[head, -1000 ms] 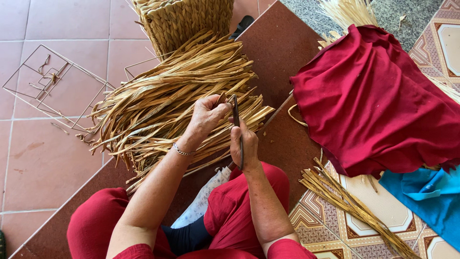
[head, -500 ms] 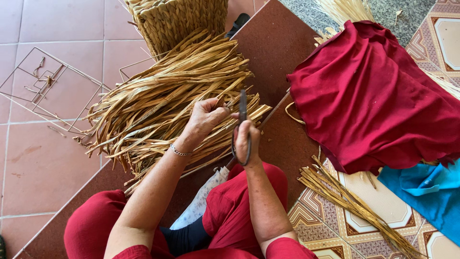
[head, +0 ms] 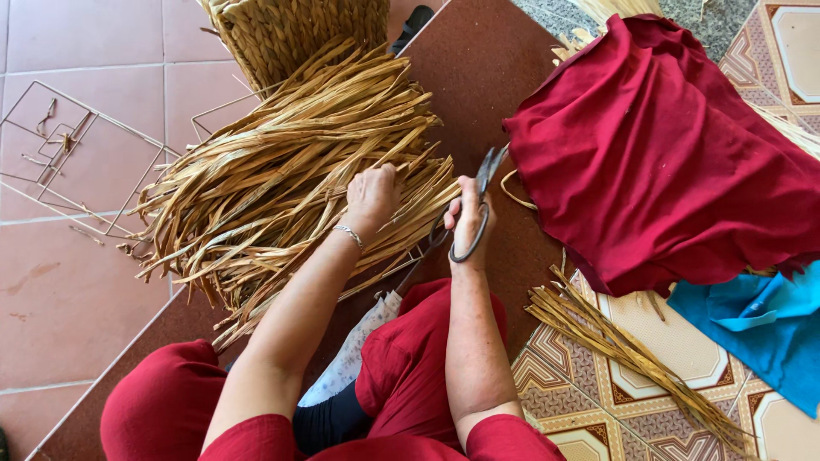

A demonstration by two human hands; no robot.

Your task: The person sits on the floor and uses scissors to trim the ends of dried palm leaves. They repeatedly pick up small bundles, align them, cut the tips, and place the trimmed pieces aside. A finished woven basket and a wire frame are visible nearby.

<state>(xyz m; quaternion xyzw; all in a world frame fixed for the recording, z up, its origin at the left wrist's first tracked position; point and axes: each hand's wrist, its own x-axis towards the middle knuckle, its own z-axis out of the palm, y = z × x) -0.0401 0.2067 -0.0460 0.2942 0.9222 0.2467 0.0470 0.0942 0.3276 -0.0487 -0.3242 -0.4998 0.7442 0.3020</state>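
The woven basket [head: 295,34] is cut off by the top edge, and the pile of dried straw strips [head: 282,179] leaning against it hides its lower part. The left hand [head: 373,195] lies on the pile's right end, fingers curled down among the strips, though whether its grip has closed on any strand cannot be told. Just right of the pile, the right hand [head: 468,218] has its grip closed through the loop handles of dark metal scissors [head: 475,205], blades pointing up and slightly parted. The strips are flat, pale tan and tangled, fanning out leftward over a thin wire frame [head: 81,158] on the tiled floor. Well right of the pile, a red cloth [head: 666,162] covers something unseen; a blue cloth [head: 760,320] below it is cut off. A smaller straw bundle [head: 623,350] lies below the red cloth.
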